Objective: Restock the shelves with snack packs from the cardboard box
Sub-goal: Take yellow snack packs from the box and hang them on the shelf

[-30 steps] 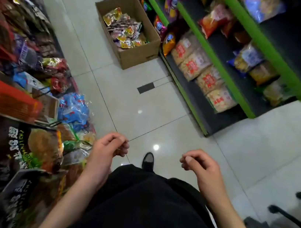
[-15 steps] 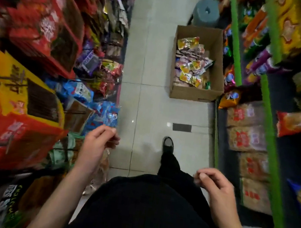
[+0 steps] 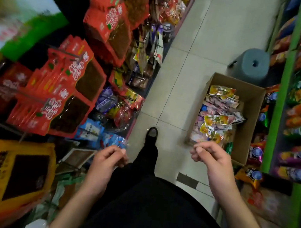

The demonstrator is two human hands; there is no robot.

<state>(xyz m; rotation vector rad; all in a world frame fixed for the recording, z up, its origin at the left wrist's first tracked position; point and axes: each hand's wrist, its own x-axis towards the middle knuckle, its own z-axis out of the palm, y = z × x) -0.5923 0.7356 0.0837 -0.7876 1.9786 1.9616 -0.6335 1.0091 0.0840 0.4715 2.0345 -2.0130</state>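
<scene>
From the head view, your box sits on the floor at the right of the aisle, against the foot of the green shelves. Its long side runs away from you, near to far. The packs lie heaped along its left half. Your right hand is the nearer one: it hangs just short of the box's near end, with the packs beyond the fingertips, ahead and below. Your left hand hangs further left, close to the left-hand racks and well apart from the box. Both hands have their fingers loosely curled, thumb close to forefinger, and hold nothing. I judge that the reach falls to your right hand, forward and down.
</scene>
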